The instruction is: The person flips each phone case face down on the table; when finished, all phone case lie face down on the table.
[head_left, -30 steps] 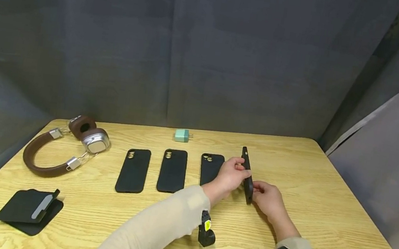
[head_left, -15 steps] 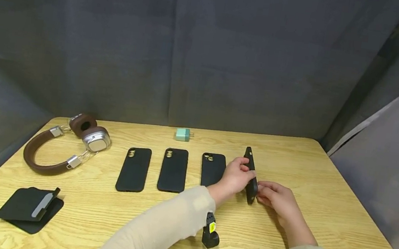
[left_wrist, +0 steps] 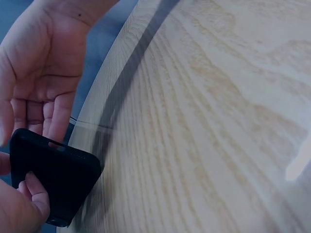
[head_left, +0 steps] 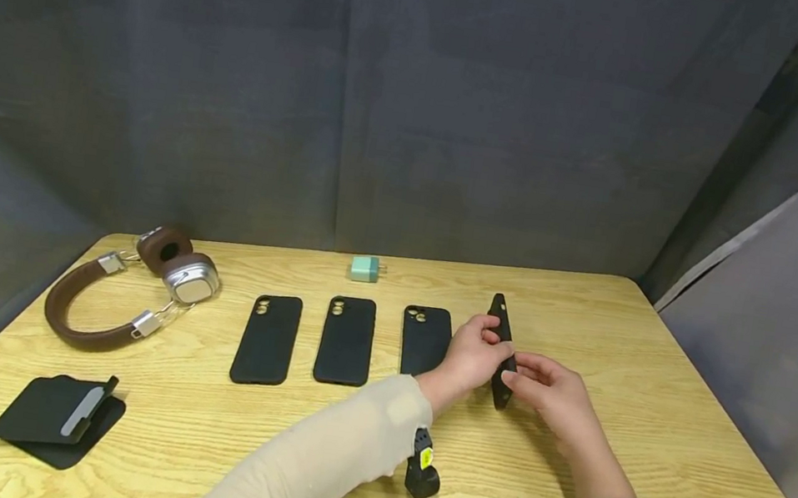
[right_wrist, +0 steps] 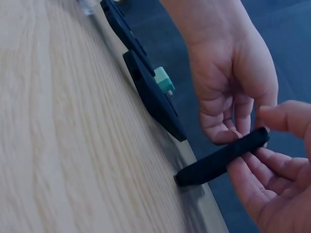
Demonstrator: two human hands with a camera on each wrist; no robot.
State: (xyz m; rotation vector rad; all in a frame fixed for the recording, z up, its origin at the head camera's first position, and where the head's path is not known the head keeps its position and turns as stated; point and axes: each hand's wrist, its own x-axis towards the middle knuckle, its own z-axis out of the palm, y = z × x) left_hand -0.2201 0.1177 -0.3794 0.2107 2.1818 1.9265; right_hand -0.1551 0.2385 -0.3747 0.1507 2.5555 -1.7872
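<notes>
Both hands are at a black phone case point(head_left: 500, 394), stood on edge toward the right of the wooden table. My left hand point(head_left: 464, 355) grips it from the left, thumb across its edge. From the right, my right hand point(head_left: 559, 398) pinches it, thumb at the near side edge and fingers against the far face. In the left wrist view the end of the case point(left_wrist: 68, 170) shows a small port cutout. The right wrist view gives the case point(right_wrist: 218, 162) edge-on between the two hands. Beside my left hand lies another black phone case point(head_left: 425, 338), partly covered by it.
Two more black phone cases point(head_left: 266, 341) point(head_left: 344, 343) lie in the same row, camera cutouts up. A mint charger plug point(head_left: 365, 270) sits behind them. Brown headphones point(head_left: 79, 337) and a folded black holder with a grey strip point(head_left: 45, 408) are at the left.
The held phone case has shifted slightly right and then stayed put. My right hand has moved right, and its thumb has come round onto the edge of the case.
</notes>
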